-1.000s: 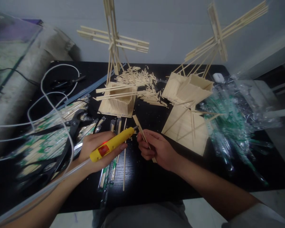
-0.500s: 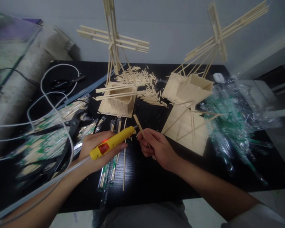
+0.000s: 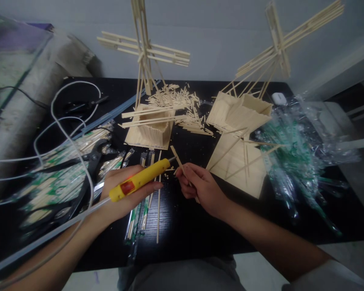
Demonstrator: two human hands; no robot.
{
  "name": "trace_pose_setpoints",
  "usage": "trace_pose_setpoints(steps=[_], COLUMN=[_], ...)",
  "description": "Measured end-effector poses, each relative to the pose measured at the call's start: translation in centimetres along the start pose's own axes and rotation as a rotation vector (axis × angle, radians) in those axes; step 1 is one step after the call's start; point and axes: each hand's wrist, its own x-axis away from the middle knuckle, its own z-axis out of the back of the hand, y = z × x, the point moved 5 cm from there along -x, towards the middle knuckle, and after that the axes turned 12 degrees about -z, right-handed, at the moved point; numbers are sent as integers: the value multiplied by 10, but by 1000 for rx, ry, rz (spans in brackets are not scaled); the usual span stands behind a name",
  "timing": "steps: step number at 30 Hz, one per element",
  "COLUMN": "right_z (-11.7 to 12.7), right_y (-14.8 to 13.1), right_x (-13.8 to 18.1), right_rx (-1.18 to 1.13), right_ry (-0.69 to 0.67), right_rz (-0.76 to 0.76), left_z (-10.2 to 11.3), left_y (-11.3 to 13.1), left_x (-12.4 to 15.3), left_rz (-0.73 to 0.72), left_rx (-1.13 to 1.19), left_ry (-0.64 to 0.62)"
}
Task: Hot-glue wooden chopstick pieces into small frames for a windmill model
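My left hand (image 3: 121, 190) is closed around a yellow glue gun (image 3: 141, 180), with a clear glue stick (image 3: 79, 218) and a white cord trailing from its back end. The gun's metal nozzle points right and lies close to a light wooden stick piece (image 3: 178, 157); whether they touch I cannot tell. My right hand (image 3: 202, 188) pinches that wooden piece, which slants up and left out of the fingers. Below the gun, loose chopsticks (image 3: 158, 210) and a few wrapped chopsticks (image 3: 135, 214) lie on the black table (image 3: 194, 238).
Two windmill-like stick models (image 3: 154, 135) (image 3: 242, 111) stand at the back, with a heap of cut stick pieces (image 3: 176, 97) between them. A flat stick panel (image 3: 239, 165) lies right. Large cutters (image 3: 89, 165) rest on wrapped chopsticks at left. Torn plastic wrappers (image 3: 297, 153) cover the right side.
The glue gun has drawn back slightly to the left in my left hand, and its red light is dimmer. My right hand and the wooden piece have hardly moved.
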Motion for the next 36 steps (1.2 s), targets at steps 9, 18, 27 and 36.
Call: trace_pose_setpoints(steps=[9, 18, 27, 36], right_z=[0, -1, -1, -1], right_y=[6, 5, 4, 5], right_x=[-3, -2, -2, -2], right_rx=[-121, -151, -128, -143], right_ry=[-55, -69, -57, -60], right_rz=[-130, -157, -158, -155], left_z=[-2, -8, -11, -8], left_y=[-9, -14, -11, -17], left_x=[-7, -9, -9, -7], left_rz=[296, 376, 493, 437], left_rx=[289, 414, 482, 409], left_ry=[118, 54, 43, 37])
